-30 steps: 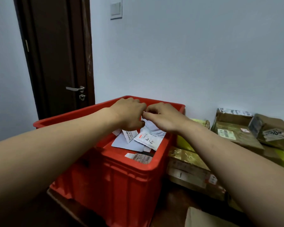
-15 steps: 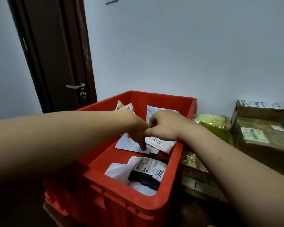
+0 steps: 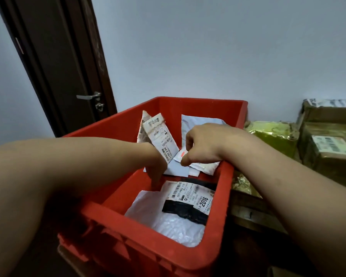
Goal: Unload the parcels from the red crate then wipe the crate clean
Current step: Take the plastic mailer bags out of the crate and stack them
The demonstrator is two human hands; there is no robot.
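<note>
Starting low in the frame at the near rim of the red crate [image 3: 144,236], a white plastic mailer [image 3: 168,224] lies on the crate floor with a black parcel [image 3: 186,211] on top, label up. Both are apart from either hand, and the slick film looks likely to slide if grabbed carelessly.

At mid-frame the left hand [image 3: 158,170] dips along the crate's left wall, fingers pointing down. Whether they grip anything I cannot tell. A labelled paper packet [image 3: 160,140] stands tilted against that wrist, so lifting the arm could tip it over.

Just right of centre, the right hand [image 3: 205,146] is curled, thumb and forefinger pinching a small white packet [image 3: 181,154] by its edge. That thin hold is the main risk — the packet may slip back in, or drag along the pale blue envelope [image 3: 176,169] lying directly under the fingers.

Farther back, a white envelope [image 3: 198,121] leans flat on the crate's far wall, behind the right hand. It is easily missed, and wiping cannot sensibly begin while it remains.

Outside the crate, at the right of the frame, sit a yellow-green parcel [image 3: 274,136] and cardboard boxes [image 3: 328,154].
</note>
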